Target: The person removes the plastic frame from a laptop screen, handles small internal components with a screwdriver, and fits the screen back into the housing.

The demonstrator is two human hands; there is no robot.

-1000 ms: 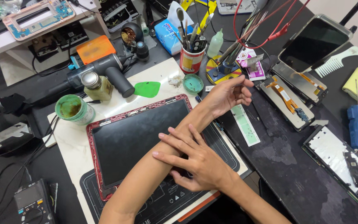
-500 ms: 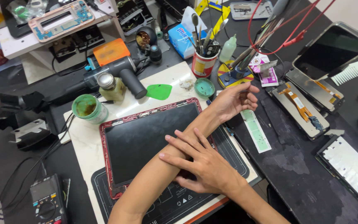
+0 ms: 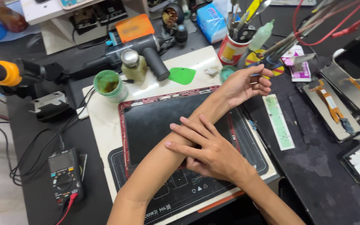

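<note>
We seem to be at a pause in the work on the tablet, a dark screen with a red, ragged border of glue that lies flat on the black mat in the middle of the worktop. Our arms are crossed above it. The right hand is released and lies flat, fingers spread, on the left forearm, touching no tool. The left hand reaches past the tablet's far right corner with its fingers loosely curled near the red cup of tools; we cannot tell whether it pinches something small. We judge that the next move calls for uncrossing the arms and bringing a thin tool to the glued border, perhaps the green pick just beyond the tablet's far edge. The worktop is dark and crowded. A green jar, a small bottle and a grey heat gun stand beyond the tablet, a meter lies to the left, and a pale green strip and opened phone parts lie to the right.
</note>
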